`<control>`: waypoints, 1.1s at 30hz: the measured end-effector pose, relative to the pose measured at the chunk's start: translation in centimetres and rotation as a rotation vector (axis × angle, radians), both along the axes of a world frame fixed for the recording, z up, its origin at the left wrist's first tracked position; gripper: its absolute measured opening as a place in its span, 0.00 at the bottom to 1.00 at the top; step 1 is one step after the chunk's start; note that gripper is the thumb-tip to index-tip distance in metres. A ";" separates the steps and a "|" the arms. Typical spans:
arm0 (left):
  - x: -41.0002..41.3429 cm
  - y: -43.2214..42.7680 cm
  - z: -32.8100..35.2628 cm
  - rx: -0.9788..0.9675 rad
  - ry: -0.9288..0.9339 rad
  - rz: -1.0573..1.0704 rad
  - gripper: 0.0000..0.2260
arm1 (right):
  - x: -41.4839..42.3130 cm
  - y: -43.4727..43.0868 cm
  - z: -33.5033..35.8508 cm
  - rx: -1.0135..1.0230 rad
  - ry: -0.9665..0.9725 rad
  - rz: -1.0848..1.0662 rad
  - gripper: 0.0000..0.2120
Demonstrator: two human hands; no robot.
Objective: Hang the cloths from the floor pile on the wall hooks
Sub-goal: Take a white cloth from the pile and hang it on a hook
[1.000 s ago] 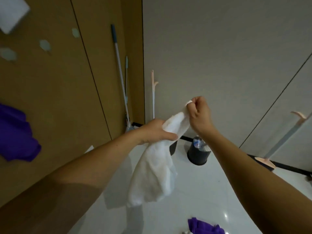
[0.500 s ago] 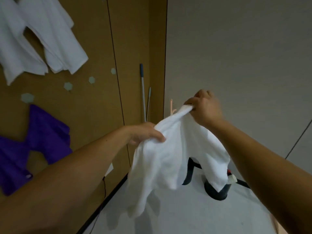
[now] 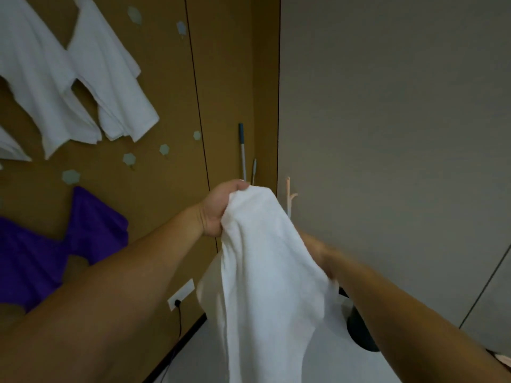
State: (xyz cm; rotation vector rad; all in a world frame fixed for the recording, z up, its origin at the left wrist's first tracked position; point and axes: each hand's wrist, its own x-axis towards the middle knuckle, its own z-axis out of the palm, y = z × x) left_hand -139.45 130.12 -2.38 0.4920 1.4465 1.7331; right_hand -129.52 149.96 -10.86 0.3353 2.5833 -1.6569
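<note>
A white cloth (image 3: 265, 277) hangs in front of me. My left hand (image 3: 221, 208) grips its top edge at chest height near the brown wall. My right hand (image 3: 318, 250) is lower and mostly hidden behind the cloth, blurred; its fingers cannot be made out. On the brown wall, two white cloths (image 3: 110, 87) hang at the upper left and a purple cloth (image 3: 91, 225) hangs lower left. Several pale hexagonal wall hooks (image 3: 164, 149) stand bare between them. The floor pile is out of view.
Two mop handles (image 3: 242, 150) lean in the corner. A pink stick (image 3: 288, 194) stands against the grey wall. A dark bin (image 3: 359, 330) sits on the floor behind the cloth. A white wall socket (image 3: 181, 294) with a black cable is low on the brown wall.
The view has risen and turned toward the brown wall. My left hand has lifted the cloth's top higher, and my right hand has dropped from the top edge down behind the cloth.
</note>
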 end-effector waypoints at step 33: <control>-2.5 -10.4 0.3 -0.507 0.234 0.567 0.08 | -1.3 7.3 7.6 -0.109 0.166 -0.393 0.12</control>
